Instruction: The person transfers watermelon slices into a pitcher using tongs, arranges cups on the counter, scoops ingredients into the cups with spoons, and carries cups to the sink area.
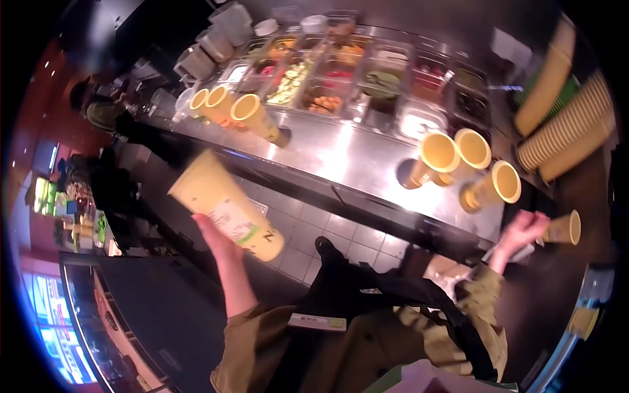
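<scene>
A tall yellow paper cup with a printed label [226,209] is in my left hand [219,239], tilted, in front of the steel counter. The fingers wrap its far side. My right hand [523,230] is at the counter's right end, its fingers bent and blurred. Just right of it another yellow cup [565,228] lies tilted; whether the hand touches it is unclear. Three yellow cups [439,152] stand on the counter's right part, and several more [247,110] stand on its left part.
Metal and clear bins of chopped food [325,101] line the back of the steel counter [327,154]. Long stacks of cups [567,124] lean at the right. A person [105,114] is at the far left. Tiled floor [295,226] shows below.
</scene>
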`<state>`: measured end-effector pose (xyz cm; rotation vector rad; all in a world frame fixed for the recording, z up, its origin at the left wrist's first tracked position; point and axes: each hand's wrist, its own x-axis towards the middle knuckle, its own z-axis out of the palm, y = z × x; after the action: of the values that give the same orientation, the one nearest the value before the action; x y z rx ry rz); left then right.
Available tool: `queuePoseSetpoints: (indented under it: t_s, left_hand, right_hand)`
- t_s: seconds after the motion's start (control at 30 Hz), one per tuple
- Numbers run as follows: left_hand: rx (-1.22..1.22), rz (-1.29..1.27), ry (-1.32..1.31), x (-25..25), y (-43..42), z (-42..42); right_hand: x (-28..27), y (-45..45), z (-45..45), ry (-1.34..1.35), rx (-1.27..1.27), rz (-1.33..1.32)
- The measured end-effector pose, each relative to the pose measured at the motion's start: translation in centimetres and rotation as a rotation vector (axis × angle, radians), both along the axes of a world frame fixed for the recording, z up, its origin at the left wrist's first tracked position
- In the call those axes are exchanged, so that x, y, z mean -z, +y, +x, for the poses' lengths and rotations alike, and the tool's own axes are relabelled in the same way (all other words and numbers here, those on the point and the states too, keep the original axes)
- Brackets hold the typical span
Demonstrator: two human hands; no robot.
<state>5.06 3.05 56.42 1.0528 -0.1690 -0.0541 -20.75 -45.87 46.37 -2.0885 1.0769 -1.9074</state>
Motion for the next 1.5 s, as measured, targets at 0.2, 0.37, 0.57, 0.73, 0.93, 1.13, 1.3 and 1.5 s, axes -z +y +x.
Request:
queuePoseSetpoints:
  t_s: [0.2, 0.37, 0.57, 0.73, 0.93, 1.13, 1.3, 1.5]
  left_hand:
    - [-0.217, -0.124, -0.171, -3.5, 7.6, 15.1]
    - [-0.234, 0.074, -0.458, -8.6, 4.6, 27.8]
    - [-0.268, 0.33, -0.551, -9.7, 1.9, 41.2]
    - [-0.197, 0.463, -0.404, -8.9, 0.4, 52.0]
    - [-0.06, 0.845, -0.456, -6.2, -6.1, 62.4]
    - [-0.066, 1.203, -0.507, 0.1, -9.8, 69.7]
    - [-0.047, 1.464, -0.566, 1.9, -11.2, 70.5]
    - [0.024, 1.612, -0.575, 4.6, -11.7, 71.6]
  right_hand:
    - [-22.9, 8.8, 24.4, -0.037, -0.527, -0.467]
    - [-19.5, 14.4, 54.2, 0.268, -0.935, -0.453]
    - [2.3, 13.3, 75.8, 0.887, -0.756, -0.032]
    - [8.8, 13.6, 84.8, 0.986, -0.687, 0.212]
    - [7.0, 10.8, 92.2, 1.008, -0.979, 0.679]
    - [4.1, 10.4, 93.1, 1.327, -0.897, -0.474]
    - [1.2, 10.9, 92.2, 1.407, -1.009, -0.323]
    - [3.6, 5.6, 94.1, 0.998, -1.306, 1.347]
